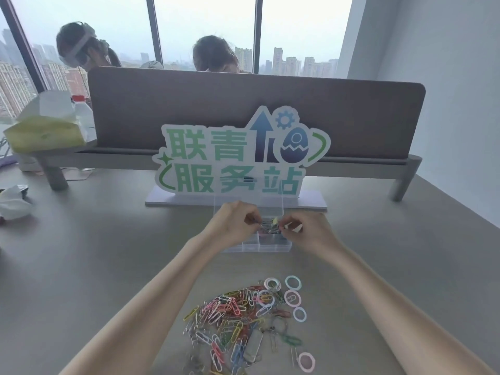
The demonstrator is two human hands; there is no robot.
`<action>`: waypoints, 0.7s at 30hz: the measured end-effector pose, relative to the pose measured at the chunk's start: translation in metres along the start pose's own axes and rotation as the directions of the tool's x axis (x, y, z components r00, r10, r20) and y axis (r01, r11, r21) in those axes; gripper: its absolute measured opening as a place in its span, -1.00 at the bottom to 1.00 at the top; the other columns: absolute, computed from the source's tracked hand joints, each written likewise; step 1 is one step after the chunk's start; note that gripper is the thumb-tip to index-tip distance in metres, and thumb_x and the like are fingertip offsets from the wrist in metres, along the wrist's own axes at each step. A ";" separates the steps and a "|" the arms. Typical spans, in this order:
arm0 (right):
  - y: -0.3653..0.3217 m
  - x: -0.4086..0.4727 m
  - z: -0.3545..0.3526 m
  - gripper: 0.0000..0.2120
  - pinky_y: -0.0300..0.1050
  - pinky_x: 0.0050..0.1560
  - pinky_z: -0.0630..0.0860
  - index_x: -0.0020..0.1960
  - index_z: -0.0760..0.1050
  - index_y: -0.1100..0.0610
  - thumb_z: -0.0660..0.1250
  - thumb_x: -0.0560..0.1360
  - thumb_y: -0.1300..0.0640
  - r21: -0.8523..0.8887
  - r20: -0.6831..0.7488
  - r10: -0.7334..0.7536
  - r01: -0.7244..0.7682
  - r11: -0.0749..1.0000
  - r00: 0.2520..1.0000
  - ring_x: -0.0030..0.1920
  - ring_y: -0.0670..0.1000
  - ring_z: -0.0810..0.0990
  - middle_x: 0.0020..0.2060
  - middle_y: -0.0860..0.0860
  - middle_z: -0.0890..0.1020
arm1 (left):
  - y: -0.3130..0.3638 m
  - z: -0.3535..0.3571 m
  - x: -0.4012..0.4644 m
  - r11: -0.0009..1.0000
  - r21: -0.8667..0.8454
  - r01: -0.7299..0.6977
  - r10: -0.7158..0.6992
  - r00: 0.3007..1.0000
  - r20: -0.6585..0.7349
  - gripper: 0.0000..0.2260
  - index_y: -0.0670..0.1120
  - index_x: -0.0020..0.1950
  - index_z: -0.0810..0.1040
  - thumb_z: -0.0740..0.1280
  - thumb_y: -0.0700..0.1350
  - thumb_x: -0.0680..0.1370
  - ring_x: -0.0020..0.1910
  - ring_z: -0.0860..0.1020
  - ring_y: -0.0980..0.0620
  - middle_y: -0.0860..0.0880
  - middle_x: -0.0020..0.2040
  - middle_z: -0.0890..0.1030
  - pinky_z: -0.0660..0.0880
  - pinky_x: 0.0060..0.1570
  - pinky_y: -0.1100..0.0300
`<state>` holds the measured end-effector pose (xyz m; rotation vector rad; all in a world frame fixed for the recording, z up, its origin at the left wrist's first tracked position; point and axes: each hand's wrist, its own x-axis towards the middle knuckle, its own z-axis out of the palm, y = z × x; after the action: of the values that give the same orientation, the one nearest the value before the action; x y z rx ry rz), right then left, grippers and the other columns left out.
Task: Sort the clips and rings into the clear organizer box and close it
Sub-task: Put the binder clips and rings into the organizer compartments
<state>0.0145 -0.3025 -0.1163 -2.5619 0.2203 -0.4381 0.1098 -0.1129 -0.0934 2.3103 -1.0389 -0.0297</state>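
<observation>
Sorting is in hand. Left hand [234, 222] and right hand [303, 229] both pinch a cluster of clips [267, 228] over the open organizer box [257, 246]. Next: drop them in 1 compartment, then fetch from the near pile [235, 323] and rings [293, 282].

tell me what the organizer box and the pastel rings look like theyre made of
Clear compartmented organizer box: likely hard plastic, glossy, since its contents show through the walls. Pastel pink, mint and white rings: probably matte plastic or rubber, opaque; too small to tell.

Soft window daylight, slight blur, wide-angle distortion
</observation>
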 end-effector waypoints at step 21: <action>0.004 0.000 0.001 -0.88 -0.12 0.03 0.44 -0.03 0.72 -0.08 0.46 0.45 0.05 0.001 -0.030 0.016 -0.016 1.000 0.999 -0.04 -0.07 0.59 -0.08 -0.11 0.68 | 0.004 0.019 -0.008 0.991 -0.095 0.094 -0.103 0.990 -0.095 -0.88 0.03 -0.05 0.69 0.37 -0.11 0.50 -0.11 0.59 0.16 0.08 -0.10 0.69 0.52 -0.01 0.23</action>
<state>0.0145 -0.3057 -0.1195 -2.5520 0.2505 -0.4706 0.0970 -0.1192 -0.1082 2.2553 -0.8564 -0.0003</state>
